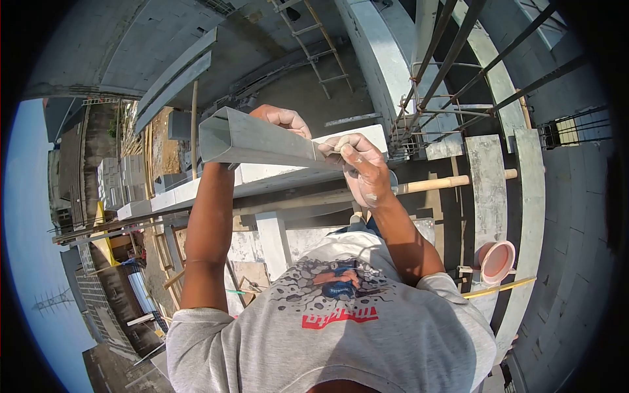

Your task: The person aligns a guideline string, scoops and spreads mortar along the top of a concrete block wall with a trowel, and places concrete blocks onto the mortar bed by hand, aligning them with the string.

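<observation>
A grey hollow metal bar [262,141], its open end towards the left, lies across in front of my chest above a white block wall [259,173]. My left hand [283,120] is behind the bar, fingers curled against its far side; the palm is hidden. My right hand [362,167], dusted with pale powder, is at the bar's right end. Its thumb and fingers are pinched together around something small and whitish, with a thin thread-like line by the fingertips, too small to name.
Steel reinforcing bars [452,85] rise at the upper right. A bamboo pole [432,185] runs beside the wall. A pink bucket [496,262] and a yellow stick [501,287] lie by the planks [486,190] on the right. A bamboo ladder [314,49] stands below at the back.
</observation>
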A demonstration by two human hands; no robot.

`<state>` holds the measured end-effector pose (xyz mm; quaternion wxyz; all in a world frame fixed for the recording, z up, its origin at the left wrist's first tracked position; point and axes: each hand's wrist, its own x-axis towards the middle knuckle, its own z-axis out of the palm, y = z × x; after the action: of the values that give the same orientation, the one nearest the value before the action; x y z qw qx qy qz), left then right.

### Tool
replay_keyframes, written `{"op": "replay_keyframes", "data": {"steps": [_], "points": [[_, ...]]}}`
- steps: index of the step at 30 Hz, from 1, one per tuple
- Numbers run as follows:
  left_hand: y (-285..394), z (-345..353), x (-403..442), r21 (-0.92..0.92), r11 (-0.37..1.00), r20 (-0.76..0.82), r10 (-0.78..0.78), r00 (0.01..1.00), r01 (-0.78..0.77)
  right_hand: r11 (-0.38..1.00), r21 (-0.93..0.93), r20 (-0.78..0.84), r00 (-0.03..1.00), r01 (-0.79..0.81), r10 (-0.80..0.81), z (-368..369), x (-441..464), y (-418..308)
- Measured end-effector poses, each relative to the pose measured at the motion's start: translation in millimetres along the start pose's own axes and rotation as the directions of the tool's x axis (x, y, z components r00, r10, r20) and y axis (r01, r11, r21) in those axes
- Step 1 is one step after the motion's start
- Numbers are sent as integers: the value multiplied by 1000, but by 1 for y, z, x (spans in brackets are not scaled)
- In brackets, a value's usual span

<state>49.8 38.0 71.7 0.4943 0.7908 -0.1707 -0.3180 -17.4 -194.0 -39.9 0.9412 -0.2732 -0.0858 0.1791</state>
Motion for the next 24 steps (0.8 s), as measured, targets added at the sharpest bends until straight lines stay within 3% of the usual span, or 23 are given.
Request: {"op": "replay_keyframes", "data": {"steps": [2, 5, 8, 11, 13, 17, 18, 21, 24], "points": [[-1, 0, -1, -101, 993, 26, 56, 998, -53, 1000, -21, -14, 1000, -6, 5, 0, -1, -2], [-2, -2, -3, -6, 998, 21, 65, 998, -65, 995, -97, -37, 999, -11, 7, -3, -1, -5], [2, -6, -6, 91, 910, 91, 396, 914, -404, 970, -243, -71, 997, -26, 8, -5, -5, -10], [-4, -2, -21, 260, 874, 20, 420, 907, -410, 914, -404, -98, 995, -45, 6, -5, -12, -13], [-7, 4, -38, 450, 855, -112, 341, 933, -259, 843, -535, -113, 994, -51, -12, -8, -16, -13], [7, 19, -58, 385, 910, -259, 264, 929, -152, 559, -826, -147, 984, -66, -101, -32, -28, -9], [8, 24, -64, 344, 925, -309, 275, 910, -162, 404, -910, -155, 979, -90, -132, -43, -34, -9], [5, 40, -94, 620, 757, -504, 586, 635, -207, 340, -921, -241, 964, -189, -117, -71, -54, -7], [-8, 65, -140, 352, 862, -752, 492, 439, -364, 224, -945, -264, 961, -240, -83, -88, -75, -7]]}}
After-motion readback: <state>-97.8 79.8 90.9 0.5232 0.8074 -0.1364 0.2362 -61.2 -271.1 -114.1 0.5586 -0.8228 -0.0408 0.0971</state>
